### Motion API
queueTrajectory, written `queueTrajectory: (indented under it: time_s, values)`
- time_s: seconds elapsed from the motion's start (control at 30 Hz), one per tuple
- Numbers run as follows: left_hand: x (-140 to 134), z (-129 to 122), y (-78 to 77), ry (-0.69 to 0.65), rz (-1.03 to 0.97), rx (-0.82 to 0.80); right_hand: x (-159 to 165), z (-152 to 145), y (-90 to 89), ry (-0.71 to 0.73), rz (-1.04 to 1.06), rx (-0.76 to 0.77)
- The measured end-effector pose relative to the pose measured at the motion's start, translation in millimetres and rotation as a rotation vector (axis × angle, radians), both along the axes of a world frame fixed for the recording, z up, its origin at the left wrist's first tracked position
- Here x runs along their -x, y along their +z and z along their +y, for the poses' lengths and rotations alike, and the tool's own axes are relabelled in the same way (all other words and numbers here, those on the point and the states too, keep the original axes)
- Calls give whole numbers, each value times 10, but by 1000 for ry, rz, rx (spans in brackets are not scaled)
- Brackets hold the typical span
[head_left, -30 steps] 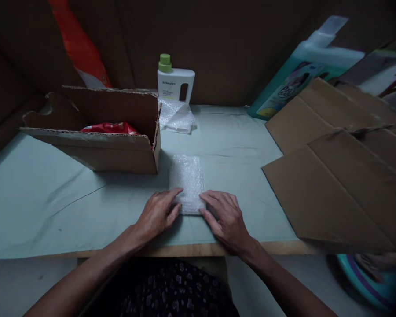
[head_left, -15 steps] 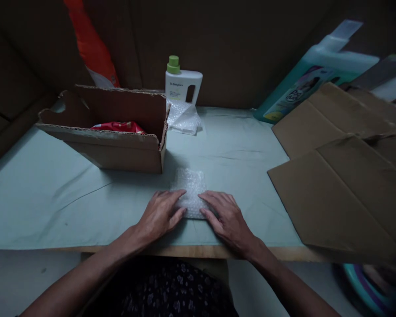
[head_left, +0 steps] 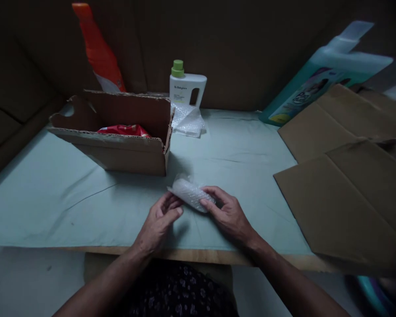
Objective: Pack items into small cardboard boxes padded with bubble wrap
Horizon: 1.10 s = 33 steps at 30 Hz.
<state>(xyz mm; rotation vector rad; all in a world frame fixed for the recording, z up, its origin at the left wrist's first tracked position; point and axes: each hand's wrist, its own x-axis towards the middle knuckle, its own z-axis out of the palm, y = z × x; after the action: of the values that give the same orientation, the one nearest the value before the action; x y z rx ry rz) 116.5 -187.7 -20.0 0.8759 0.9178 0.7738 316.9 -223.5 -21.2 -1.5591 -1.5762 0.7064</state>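
A small bubble-wrap bundle is tilted over the cloth near the table's front edge. My right hand pinches its right end between thumb and fingers. At its lower left side is my left hand, palm turned inward, thumb apart from the half-curled fingers. Those fingertips are close to the wrap's left end; whether they touch it I cannot tell. Whatever the wrap may enclose is not visible. Behind and to the left of my hands stands an open cardboard box with a red packet inside.
A white bottle with a green cap stands at the back, folded bubble wrap before it. An orange bottle is behind the box. A leaning teal jug and flattened cardboard occupy the right side. Pale green cloth covers the table.
The bubble wrap lay flat under both hands; now it is lifted and tilted in my right hand. My left hand has drawn back slightly and turned its palm inward. The view shifted a little.
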Motion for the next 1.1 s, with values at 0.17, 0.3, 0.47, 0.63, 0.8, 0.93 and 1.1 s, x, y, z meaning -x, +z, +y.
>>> queueTrajectory:
  time_s: [0.17,0.3,0.47,0.63,0.8,0.93,1.1]
  values:
    - [-197,-90,-39,116,-213,161,145,-106,10,38,71,-17]
    - [-199,-139,-60,180,-242,131,69,-121,16,-40,146,-17]
    - [-143,-190,-60,226,-123,55,180,-133,37,136,505,262]
    - [25,-174,-47,95,10,-66,285,-54,91,138,517,256]
    - [458,85,164,252,240,-762,102,208,634,117,384,120]
    - [743,602,612,530,705,-1413,41,597,1313,69,110,-212]
    - [849,1058,830,480,1060,-1572,313,1238,1913,69,-412,-340]
